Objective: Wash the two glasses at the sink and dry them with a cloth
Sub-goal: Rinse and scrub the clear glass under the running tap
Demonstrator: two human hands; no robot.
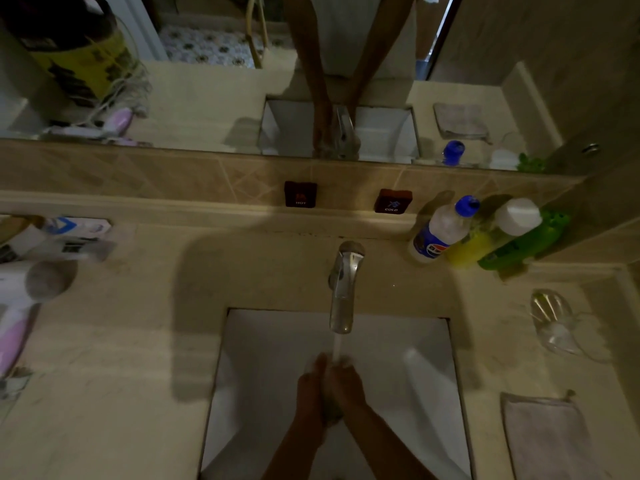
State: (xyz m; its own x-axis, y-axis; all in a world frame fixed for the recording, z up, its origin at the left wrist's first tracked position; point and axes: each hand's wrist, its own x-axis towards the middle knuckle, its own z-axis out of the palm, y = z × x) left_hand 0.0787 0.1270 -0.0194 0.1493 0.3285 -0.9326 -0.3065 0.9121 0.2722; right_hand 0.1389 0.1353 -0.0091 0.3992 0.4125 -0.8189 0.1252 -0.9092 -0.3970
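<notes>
Three bottles stand at the back right of the counter [121, 341]: a clear one with a blue cap [441, 230], a yellow one [472, 249] and a green one [523, 244], pressed close together against the wall. Two dark tags on the tiled ledge read HOT [300, 194] and COLD [392, 201]. A mirror [207, 81] above them repeats the basin and the person's arms. Toiletries and a pink-handled item [12, 341] lie at the far left.

A chrome tap [343, 289] reaches over the white sink [263, 358] and runs a thin stream of water [336, 348]. One clear glass [557, 323] lies on its side on the counter to the right of the sink, well apart from the hands. A grey cloth [550, 438] lies flat nearer the front edge, below that glass.

Both hands are low in the sink, right under the stream, pressed against each other. The left hand [310, 393] and right hand [346, 389] seem to wrap round something dark between them, but it is too dim and blurred to name it, and I cannot tell how the fingers sit on it.
</notes>
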